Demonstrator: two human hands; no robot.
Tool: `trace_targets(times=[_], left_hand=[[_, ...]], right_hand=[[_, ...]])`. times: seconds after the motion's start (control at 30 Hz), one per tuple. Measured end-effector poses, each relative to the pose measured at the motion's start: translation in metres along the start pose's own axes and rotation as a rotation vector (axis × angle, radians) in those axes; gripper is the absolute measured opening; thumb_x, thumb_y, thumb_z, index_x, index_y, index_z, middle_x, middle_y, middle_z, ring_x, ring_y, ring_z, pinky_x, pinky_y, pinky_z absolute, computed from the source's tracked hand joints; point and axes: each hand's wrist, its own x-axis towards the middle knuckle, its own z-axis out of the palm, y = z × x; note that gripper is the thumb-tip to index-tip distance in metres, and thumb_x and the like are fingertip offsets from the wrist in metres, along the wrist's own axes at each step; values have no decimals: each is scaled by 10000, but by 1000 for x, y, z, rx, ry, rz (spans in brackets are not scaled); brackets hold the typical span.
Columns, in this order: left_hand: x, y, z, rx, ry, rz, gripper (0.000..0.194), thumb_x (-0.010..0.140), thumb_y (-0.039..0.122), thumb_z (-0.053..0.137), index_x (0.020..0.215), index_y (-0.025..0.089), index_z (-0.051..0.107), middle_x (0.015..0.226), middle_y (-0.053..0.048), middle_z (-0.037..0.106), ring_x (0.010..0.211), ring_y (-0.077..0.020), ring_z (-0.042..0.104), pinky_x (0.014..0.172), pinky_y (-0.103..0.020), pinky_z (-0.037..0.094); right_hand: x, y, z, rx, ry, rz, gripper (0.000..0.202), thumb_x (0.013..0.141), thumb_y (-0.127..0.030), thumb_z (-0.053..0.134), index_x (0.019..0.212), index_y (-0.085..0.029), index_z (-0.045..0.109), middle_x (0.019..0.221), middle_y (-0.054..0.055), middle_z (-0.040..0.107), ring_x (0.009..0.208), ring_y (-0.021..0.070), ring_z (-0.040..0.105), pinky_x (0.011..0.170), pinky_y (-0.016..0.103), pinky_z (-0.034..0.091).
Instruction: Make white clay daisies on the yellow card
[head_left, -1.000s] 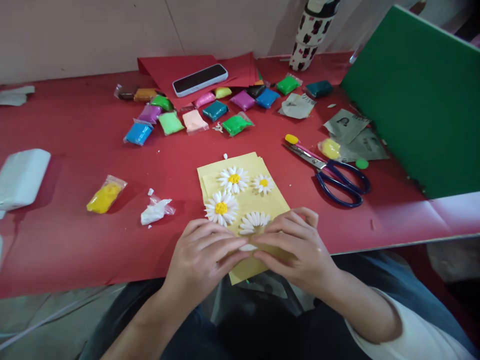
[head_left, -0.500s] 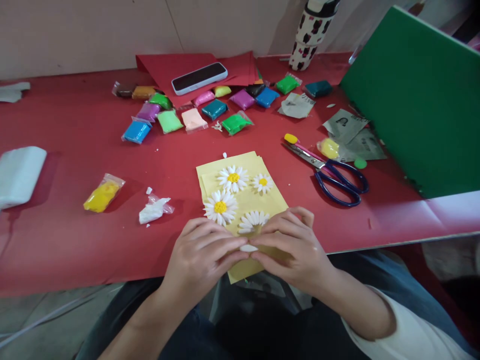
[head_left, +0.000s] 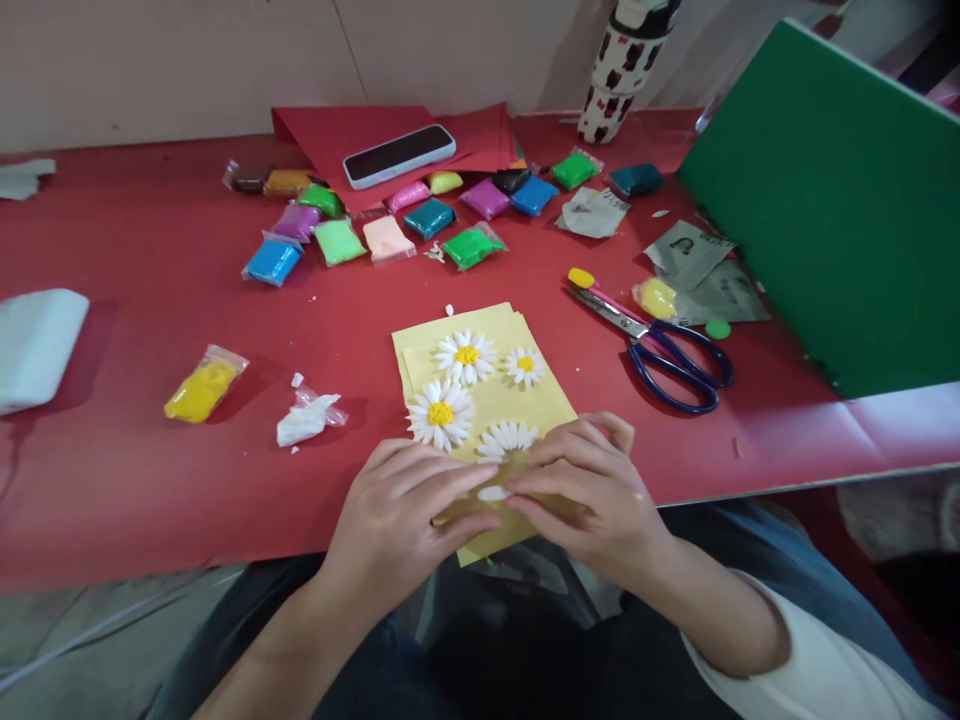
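A small white clay petal (head_left: 492,493) is pinched at its right end between the thumb and index finger of my right hand (head_left: 589,485). My left hand (head_left: 409,510) is beside it, thumb and index finger spread apart around the petal's left end without gripping it. Under both hands lies yellow paper (head_left: 495,315). On it are clay daisies with yellow centres: a top one (head_left: 466,357), a small one (head_left: 525,366) and a left one (head_left: 440,413). Just beyond my fingers is a partial ring of white petals (head_left: 507,440), its near side hidden by my hands.
Scissors (head_left: 652,350) and a pink-handled tool (head_left: 581,278) lie right. Left are an opened white clay packet (head_left: 307,418) and a yellow clay packet (head_left: 206,388). Several coloured clay packets (head_left: 274,258), a phone (head_left: 399,156) and a tumbler (head_left: 626,70) stand behind. A green board (head_left: 817,210) leans at right.
My left thumb and index finger have opened away from the petal. My right fingers keep hold of its right end.
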Motion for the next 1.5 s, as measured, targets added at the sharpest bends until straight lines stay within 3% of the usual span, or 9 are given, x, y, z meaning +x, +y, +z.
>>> trace_targets(times=[0.27,0.43,0.53,0.67,0.83,1.1,1.27,1.5], left_hand=[[-1,3,5,-25,-2,-39,116,870,343,659,910,236,682,783,31,748,724,-133,663,718,-298,439],[1,-3,-5,66,8,-23,341,846,464,647,1086,221,646,941,-19,758,843,-172,672,773,-312,466],[0,-10,-13,150,15,-15,343,829,457,670,1065,209,653,922,-23,751,856,-190,656,782,-324,461],[-3,-15,-15,196,-87,67,262,839,365,689,1057,224,658,876,0,737,804,-180,638,729,-317,440],[-7,-15,-8,210,-192,95,85,890,307,627,888,231,665,771,25,704,695,-153,590,656,-305,398],[-7,-9,0,245,-178,46,112,899,317,617,853,216,630,734,29,684,675,-144,580,626,-293,394],[-4,-5,2,257,-148,24,157,903,353,607,832,217,638,710,17,687,669,-146,600,605,-281,402],[-5,-1,6,202,-84,14,271,869,396,647,1071,215,645,925,-7,744,811,-162,665,730,-281,483]], right_hand=[[0,-1,0,-4,-19,-8,15,835,-285,698,833,-276,710,788,-30,701,756,132,626,862,392,329],[1,4,-2,-34,-37,-3,78,842,-273,693,769,-285,718,778,-35,678,733,116,611,843,378,321],[0,10,-1,-64,-57,-2,90,852,-285,684,773,-285,726,756,-32,659,714,111,594,821,367,314],[-4,15,3,-99,-90,14,108,866,-263,664,787,-290,733,760,-29,661,711,108,577,810,357,297],[-5,17,5,-105,-133,43,83,850,-235,678,814,-288,731,803,-30,687,746,117,590,837,360,285],[-6,16,3,-127,-197,69,116,827,-226,685,906,-299,727,836,-35,683,785,123,598,843,351,295],[-5,17,6,-156,-167,34,61,840,-245,677,813,-275,723,815,-37,689,767,116,592,846,347,305],[-2,11,3,-85,-113,17,99,856,-237,664,772,-266,707,784,-34,693,742,113,592,843,359,309]])
